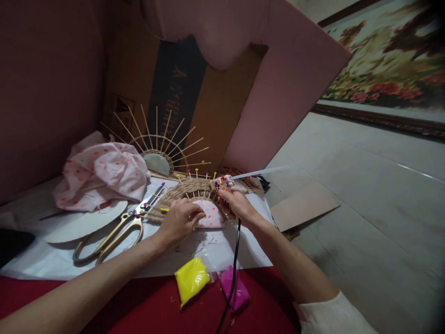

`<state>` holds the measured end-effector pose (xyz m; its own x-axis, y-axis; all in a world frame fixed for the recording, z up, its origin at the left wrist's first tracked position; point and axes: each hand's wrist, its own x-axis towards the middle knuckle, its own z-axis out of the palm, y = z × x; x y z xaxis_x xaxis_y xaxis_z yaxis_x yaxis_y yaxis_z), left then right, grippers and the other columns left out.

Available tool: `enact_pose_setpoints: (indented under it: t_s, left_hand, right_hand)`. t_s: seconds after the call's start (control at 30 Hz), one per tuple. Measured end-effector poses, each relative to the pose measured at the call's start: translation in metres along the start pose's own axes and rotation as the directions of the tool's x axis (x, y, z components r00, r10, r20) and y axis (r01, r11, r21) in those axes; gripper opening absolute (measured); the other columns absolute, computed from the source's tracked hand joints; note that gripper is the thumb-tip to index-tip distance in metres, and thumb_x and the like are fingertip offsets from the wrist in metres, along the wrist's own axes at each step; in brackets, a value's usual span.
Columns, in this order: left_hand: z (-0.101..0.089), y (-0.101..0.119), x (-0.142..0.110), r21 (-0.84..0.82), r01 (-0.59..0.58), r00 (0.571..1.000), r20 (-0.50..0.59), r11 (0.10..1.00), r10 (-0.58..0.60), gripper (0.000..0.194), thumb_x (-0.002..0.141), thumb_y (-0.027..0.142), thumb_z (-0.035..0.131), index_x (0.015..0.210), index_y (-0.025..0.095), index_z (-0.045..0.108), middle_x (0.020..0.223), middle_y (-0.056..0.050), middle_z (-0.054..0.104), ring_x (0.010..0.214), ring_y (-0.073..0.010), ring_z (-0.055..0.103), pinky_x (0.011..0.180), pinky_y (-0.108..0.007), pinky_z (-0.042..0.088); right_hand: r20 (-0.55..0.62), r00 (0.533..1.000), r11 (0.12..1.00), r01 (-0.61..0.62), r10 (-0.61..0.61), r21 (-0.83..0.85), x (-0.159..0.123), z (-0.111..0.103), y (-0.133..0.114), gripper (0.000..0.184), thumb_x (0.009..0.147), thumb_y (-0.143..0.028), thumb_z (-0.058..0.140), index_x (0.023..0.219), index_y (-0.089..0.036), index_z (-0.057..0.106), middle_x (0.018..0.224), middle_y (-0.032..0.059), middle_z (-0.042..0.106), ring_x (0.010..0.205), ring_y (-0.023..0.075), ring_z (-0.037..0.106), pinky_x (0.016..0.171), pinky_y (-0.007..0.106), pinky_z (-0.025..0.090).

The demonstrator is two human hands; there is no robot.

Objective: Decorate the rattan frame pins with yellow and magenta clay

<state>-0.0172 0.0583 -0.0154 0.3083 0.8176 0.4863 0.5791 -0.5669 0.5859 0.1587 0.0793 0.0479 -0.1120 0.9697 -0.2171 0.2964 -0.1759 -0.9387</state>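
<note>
A flower-patterned hot glue gun [222, 183] is in my right hand [237, 204], with a long pale glue stick [260, 172] out of its rear and a black cord [237, 250] hanging below. Its nozzle is hidden. Under both hands lies a half-round woven piece [184, 189] of twisted cord on thin sticks, some tipped with coloured beads. A pink dotted fabric half-circle [211, 214] fills its centre. My left hand [181, 218] is closed in a pinch at the fabric's left edge; what the fingertips hold is hidden.
Gold-handled scissors [120, 229] lie left beside a pale oval board [83, 225] and crumpled dotted cloth [104, 171]. Behind stands a second stick-rayed weave [158, 155] against a cardboard box [225, 111]. Yellow [192, 278] and magenta [234, 290] packets lie in front on red cloth [146, 304].
</note>
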Motion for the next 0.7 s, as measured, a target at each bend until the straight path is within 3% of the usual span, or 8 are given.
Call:
enact_pose_setpoints:
  t_s: [0.7]
  left_hand:
    - [-0.0010,0.0023,-0.0001,0.017,0.000,1.000,-0.003,1.000,0.000,0.013,0.082,0.023,0.061,0.073,0.018,0.069,0.067,-0.003,0.066,0.069,-0.0177,0.054,0.068,-0.031,0.037]
  right_hand:
    - [0.067,0.998,0.998,-0.009,0.014,-0.070,0.0009,0.0034,-0.0004,0.032,0.083,-0.033,0.044,0.054,-0.019,0.041,0.036,-0.0077,0.035,0.029,0.0047,0.023,0.030,0.020,0.018]
